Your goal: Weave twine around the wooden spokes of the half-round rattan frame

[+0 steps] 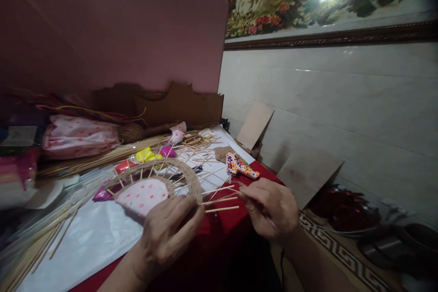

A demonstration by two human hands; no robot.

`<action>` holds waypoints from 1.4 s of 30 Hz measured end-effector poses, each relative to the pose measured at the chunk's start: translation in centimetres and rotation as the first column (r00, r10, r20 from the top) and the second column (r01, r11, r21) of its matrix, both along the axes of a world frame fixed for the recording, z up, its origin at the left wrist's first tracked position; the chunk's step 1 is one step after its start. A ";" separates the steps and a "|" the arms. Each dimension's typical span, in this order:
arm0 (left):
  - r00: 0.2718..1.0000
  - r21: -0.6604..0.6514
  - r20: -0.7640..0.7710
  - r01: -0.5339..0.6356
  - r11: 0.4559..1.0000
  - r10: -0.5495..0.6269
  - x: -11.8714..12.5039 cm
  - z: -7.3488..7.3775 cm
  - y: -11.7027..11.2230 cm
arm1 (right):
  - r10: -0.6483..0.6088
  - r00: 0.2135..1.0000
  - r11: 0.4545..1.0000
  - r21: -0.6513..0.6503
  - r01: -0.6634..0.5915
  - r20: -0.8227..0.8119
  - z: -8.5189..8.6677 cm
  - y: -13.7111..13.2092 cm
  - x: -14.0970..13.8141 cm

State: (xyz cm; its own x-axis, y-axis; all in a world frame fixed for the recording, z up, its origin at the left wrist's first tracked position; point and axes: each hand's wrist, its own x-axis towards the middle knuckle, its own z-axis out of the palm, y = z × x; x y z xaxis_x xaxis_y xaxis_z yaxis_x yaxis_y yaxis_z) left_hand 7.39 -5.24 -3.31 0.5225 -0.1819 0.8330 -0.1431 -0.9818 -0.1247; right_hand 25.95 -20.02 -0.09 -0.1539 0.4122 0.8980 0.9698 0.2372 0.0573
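A half-round woven basket piece has a twine-wrapped rim, thin wooden sticks fanning through it and a pink polka-dot fabric panel at its centre. My left hand grips its near right end, fingers closed around the rim. Several bare stick ends jut out to the right past those fingers. My right hand is closed in a pinch on a thin strand of twine that runs toward the sticks. Just beyond the right hand lies a flower-patterned glue gun.
Loose sticks are scattered on white paper over a red tablecloth. Yellow and red packets lie behind the woven piece. Polka-dot cloth and a twine ball sit at back left. Cardboard stands behind; a tiled wall rises right.
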 end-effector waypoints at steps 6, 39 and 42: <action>1.000 0.012 0.009 -0.008 1.000 0.008 -0.3 0.0 0.1 | -0.040 0.989 0.999 -0.028 0.037 -0.140 -0.3 0.7 -0.1; 0.989 0.081 0.126 -0.088 0.993 0.078 -0.5 0.0 -0.5 | -0.129 0.623 0.924 -0.322 -0.208 -0.772 -5.2 5.0 -1.8; 0.992 0.067 0.101 -0.076 0.995 0.069 -0.4 -0.1 -0.6 | -0.085 0.683 0.946 -0.274 -0.173 -0.726 -4.7 5.0 -1.1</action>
